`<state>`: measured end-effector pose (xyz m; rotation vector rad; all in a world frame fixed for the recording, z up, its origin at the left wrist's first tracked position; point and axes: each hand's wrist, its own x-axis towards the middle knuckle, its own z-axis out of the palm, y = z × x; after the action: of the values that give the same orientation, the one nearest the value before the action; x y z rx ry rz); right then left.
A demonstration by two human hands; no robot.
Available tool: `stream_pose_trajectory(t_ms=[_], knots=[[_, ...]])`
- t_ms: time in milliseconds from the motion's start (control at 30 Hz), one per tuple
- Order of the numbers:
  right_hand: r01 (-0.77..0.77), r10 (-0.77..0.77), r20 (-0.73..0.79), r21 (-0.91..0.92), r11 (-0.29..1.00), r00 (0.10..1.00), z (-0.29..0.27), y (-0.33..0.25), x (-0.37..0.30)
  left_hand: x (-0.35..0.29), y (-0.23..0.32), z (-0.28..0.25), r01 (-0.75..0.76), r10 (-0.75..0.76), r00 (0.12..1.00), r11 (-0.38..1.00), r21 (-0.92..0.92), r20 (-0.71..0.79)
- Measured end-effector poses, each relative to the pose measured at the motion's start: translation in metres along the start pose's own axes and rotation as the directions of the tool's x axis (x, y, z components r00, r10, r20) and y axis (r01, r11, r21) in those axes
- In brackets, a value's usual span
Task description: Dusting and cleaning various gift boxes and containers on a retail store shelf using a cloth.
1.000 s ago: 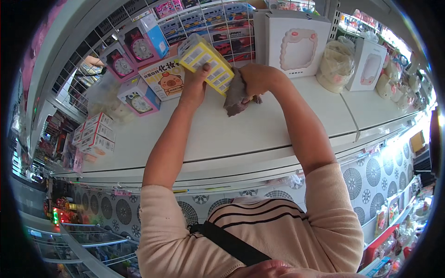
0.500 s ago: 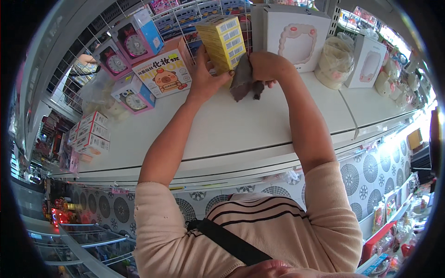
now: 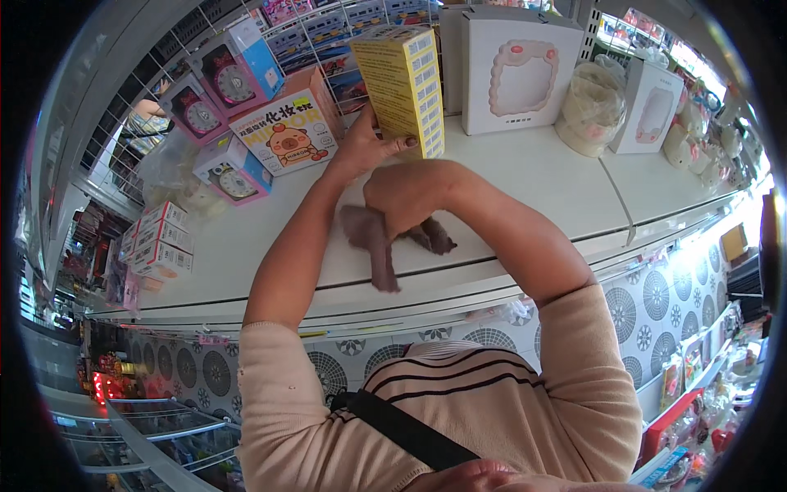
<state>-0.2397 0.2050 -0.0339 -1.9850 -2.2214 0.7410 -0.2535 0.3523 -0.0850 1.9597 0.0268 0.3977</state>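
My left hand (image 3: 366, 149) is closed around the lower part of a tall yellow box (image 3: 392, 82), its thumb against the front. Rows of small barcode labels run down the box's right side. My right hand (image 3: 414, 193) grips a grey-brown cloth (image 3: 373, 246) over the white shelf (image 3: 484, 205), just in front of the box. Two ends of the cloth hang out from under the hand, and the fingers are partly hidden behind its back.
A mirror box with a cartoon animal (image 3: 287, 135) and several boxed clocks (image 3: 234, 78) stand left. At right are a white mirror box (image 3: 525, 74), a plastic-wrapped roll (image 3: 592, 111) and another white box (image 3: 649, 111). Small white boxes (image 3: 164, 238) lie far left; wire mesh (image 3: 328, 37) backs the shelf.
My right hand has swept the cloth from the box's right side down and left to the shelf in front. The yellow box has turned in my left hand, showing more of its labelled side.
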Motion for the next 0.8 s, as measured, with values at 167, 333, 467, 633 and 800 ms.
stream_pose_trajectory(t_ms=[167,333,467,633,800], knots=[[-0.173,0.14,-0.186,-0.17,0.97,0.972,-0.008,0.026,-0.002,0.004,-0.006,0.005,-0.045,0.065,0.991,0.986,0.159,-0.12],[-0.211,0.166,-0.326,-0.106,0.972,0.93,-0.005,0.047,0.005,0.001,-0.001,0.0,-0.019,0.068,0.987,0.95,0.313,-0.144],[-0.227,0.158,-0.361,-0.158,0.961,0.919,-0.015,0.061,0.0,-0.006,-0.013,-0.011,-0.035,0.035,0.999,0.999,-0.014,-0.008],[-0.302,0.214,-0.425,-0.15,0.942,0.879,-0.012,0.084,0.0,-0.017,0.01,0.008,0.094,-0.094,0.996,0.995,0.023,0.003],[-0.328,0.232,-0.452,-0.146,0.933,0.861,-0.016,0.082,0.002,-0.013,-0.011,0.006,-0.102,0.103,0.994,0.995,-0.012,0.038]])
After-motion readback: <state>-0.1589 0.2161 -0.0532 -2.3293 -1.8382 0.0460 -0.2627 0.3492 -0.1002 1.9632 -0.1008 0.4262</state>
